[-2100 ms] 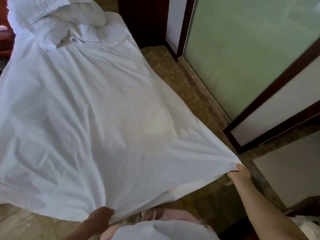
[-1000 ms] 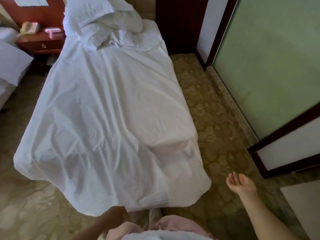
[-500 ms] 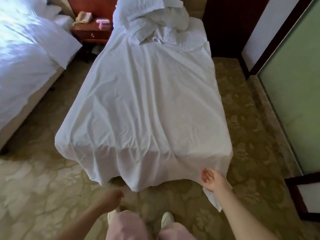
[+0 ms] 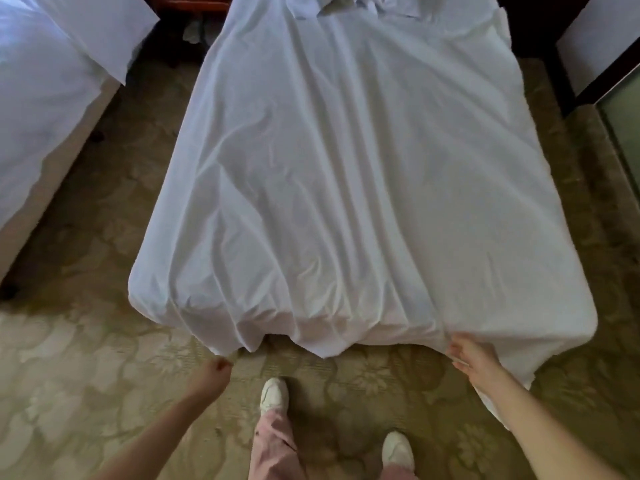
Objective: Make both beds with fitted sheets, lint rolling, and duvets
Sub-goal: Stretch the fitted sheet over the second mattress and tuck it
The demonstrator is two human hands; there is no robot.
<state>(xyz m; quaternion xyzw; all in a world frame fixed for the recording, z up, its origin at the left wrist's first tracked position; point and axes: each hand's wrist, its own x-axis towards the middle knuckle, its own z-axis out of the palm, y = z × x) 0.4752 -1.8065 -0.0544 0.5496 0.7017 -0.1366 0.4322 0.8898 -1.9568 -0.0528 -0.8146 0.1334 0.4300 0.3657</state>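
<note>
A white sheet (image 4: 346, 188) lies wrinkled over the single bed in the middle, and its hem hangs loose over the foot end toward the carpet. My right hand (image 4: 469, 358) holds the hanging hem near the bed's right foot corner, fingers pinched on the cloth. My left hand (image 4: 215, 372) is curled at the lowest fold of the hem on the left side and pinches its edge. A bunched white duvet (image 4: 349, 5) sits at the head of the bed, mostly cut off by the frame.
A second bed with white bedding (image 4: 45, 109) stands at the left across a strip of patterned carpet (image 4: 104, 341). A dark nightstand (image 4: 187, 5) is between the beds. A frosted glass door (image 4: 623, 133) is at the right. My white shoes (image 4: 273, 393) stand at the foot.
I let go of the sheet and it settled over the bed. The view swung left and down. Both hands have come back to the hanging hem at the foot end.
</note>
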